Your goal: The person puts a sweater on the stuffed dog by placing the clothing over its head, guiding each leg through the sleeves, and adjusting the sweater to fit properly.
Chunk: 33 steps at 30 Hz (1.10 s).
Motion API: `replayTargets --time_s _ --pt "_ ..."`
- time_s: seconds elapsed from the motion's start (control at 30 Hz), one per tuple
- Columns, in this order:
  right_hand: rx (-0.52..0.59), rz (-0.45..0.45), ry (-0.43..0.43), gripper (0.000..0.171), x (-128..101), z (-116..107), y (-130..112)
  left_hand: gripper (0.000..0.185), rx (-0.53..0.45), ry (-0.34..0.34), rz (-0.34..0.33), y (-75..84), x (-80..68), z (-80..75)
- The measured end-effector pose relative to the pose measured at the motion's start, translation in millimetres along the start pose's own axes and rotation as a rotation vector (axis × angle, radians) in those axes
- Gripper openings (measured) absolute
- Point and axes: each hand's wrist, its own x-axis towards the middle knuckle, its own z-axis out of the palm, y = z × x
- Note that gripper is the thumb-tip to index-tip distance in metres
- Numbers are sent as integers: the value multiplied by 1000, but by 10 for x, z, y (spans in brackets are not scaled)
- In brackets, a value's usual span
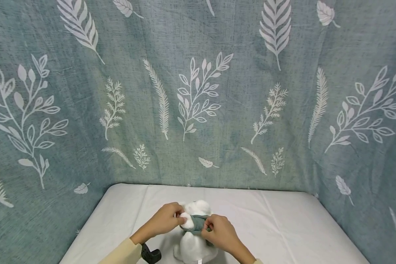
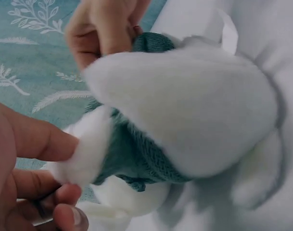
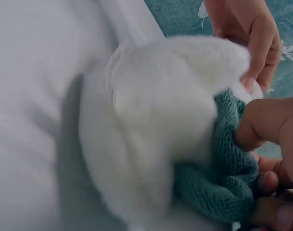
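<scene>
A white plush toy (image 1: 193,246) sits on the white-covered surface, a dark green knitted garment (image 1: 198,222) around it. My left hand (image 1: 165,219) pinches a rounded white limb (image 2: 86,149) of the toy between thumb and fingers; in the left wrist view the limb pokes out of the knit. On the other side, my right hand (image 1: 220,231) pinches the edge of the garment, which bunches into thick folds (image 3: 228,144) in the right wrist view. A white tag (image 2: 229,33) sticks out from the toy's body. Some right fingertips are hidden behind the knit.
The white sheet (image 1: 283,220) covers the surface under the toy. Blue-green curtains (image 1: 198,161) with white leaf prints stand behind it and on both sides. A black device (image 1: 150,254) shows beside the left sleeve (image 1: 123,253).
</scene>
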Motion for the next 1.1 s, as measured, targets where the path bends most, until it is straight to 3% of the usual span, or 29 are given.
replayTargets --time_s 0.27,0.43,0.57,0.7,0.87,1.1 --pt "-48 45 17 26 -5 -43 32 20 -128 -14 -104 -39 10 -21" --pt "-13 48 40 17 40 -25 -17 22 -55 -8 -56 -20 8 3" --pt "4 58 62 25 89 1 -56 32 -1 -22 -15 11 8 48" --pt "-10 40 79 18 149 42 -93 32 28 -28 15 6 8 88" --pt "-35 31 99 16 155 45 -127 28 11 -18 38 -17 3 103" --pt "-14 44 65 10 149 49 -161 25 -13 -31 20 -13 -23 96"
